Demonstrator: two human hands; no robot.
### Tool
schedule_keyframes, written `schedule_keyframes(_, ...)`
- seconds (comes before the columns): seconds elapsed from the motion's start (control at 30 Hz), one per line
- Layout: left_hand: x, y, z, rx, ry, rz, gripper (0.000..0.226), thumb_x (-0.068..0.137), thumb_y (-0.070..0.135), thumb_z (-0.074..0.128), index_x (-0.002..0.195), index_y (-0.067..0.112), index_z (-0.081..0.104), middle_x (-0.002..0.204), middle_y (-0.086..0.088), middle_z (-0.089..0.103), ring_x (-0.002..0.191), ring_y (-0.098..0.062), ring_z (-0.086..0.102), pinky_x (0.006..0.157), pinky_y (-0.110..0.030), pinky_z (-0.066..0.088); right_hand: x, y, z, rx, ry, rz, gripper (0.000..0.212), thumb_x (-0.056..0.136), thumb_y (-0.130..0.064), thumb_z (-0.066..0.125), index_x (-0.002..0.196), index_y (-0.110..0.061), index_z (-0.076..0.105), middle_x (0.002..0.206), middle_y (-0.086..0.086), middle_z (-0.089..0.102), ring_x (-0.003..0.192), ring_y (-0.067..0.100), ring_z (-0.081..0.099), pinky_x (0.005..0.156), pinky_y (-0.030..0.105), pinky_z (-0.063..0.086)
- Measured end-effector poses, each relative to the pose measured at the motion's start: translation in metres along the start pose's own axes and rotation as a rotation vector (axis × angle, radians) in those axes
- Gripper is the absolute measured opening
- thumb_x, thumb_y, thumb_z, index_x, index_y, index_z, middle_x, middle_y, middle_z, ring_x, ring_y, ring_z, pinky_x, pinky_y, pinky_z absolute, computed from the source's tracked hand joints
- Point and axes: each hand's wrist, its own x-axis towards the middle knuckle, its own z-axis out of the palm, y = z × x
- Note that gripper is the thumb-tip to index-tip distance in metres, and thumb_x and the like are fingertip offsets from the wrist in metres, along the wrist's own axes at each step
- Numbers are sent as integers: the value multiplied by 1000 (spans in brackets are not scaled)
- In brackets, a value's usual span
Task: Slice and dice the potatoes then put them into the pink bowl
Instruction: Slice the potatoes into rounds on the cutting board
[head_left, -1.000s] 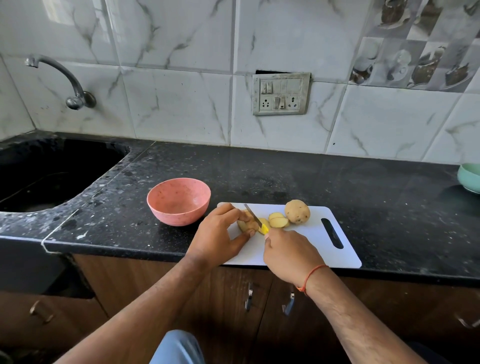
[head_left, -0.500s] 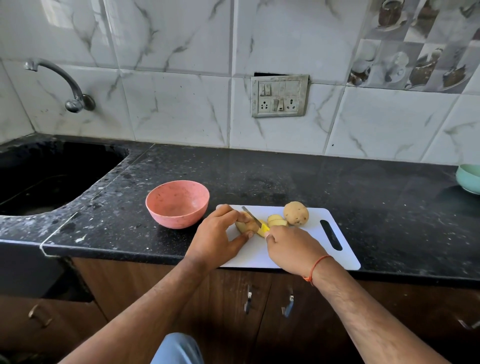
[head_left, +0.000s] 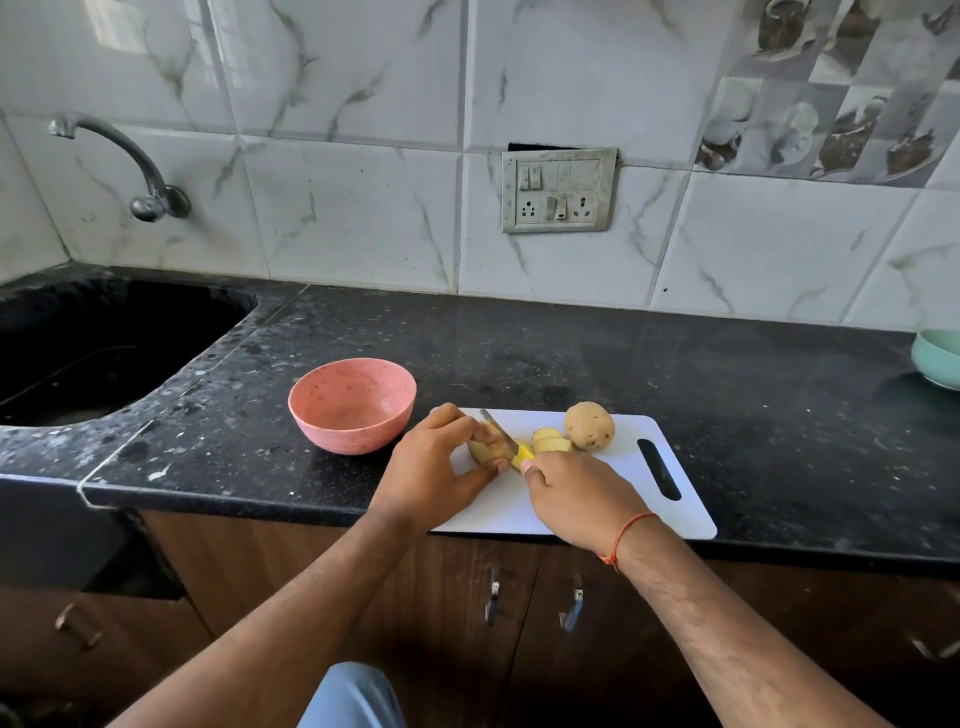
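White cutting board (head_left: 613, 499) sits at the front edge of black speckled counter (head_left: 571, 358), slot handle to the right. Left hand (head_left: 436, 462) curled round a potato piece (head_left: 485, 449) on the board's left part, thumb and fingers pinching it from both sides. Right hand (head_left: 576, 493) wrapped round yellow handle of a knife (head_left: 506, 439), blade angled up-left and lying across the held piece. Cut slices (head_left: 550, 440) just right of the blade, pale faces showing, touching each other. Whole potato (head_left: 589, 425) skin on, just beside the slices, toward the board's back edge. Pink bowl (head_left: 352, 405) on the counter just left of the board, near the left hand, nothing visible inside. Orange thread on right wrist. Sink (head_left: 104, 343) far left with tap (head_left: 130, 166) above, green bowl (head_left: 940, 358) at far right edge, switch plate (head_left: 558, 189) on the marble tile wall
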Motion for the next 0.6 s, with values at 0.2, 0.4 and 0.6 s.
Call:
schedule_keyframes(0.2,0,-1,0,9,-9,18,28,83,38,90,106,29,77,104,20,60,94,-7,66,79,-33,59,-14,8,6,3,-7,9,37,110,-45,34,80,-28,47,77,-2,58,74,18,58,60,36,40)
schedule_keyframes(0.4,0,-1,0,-3,0,33,27,83,38,89,105,29,76,102,18,60,90,-8,66,77,-36,58,7,-6,3,-32,-1,2,31,109,-41,35,86,-25,49,80,-1,53,72,21,52,58,33,33)
schedule_keyframes(0.6,-1,-1,0,-5,-7,31,29,84,37,89,108,28,78,106,19,61,96,-5,66,80,-30,58,-6,1,2,-38,-57,12,36,109,-40,35,91,-19,58,82,3,60,75,22,59,62,36,43)
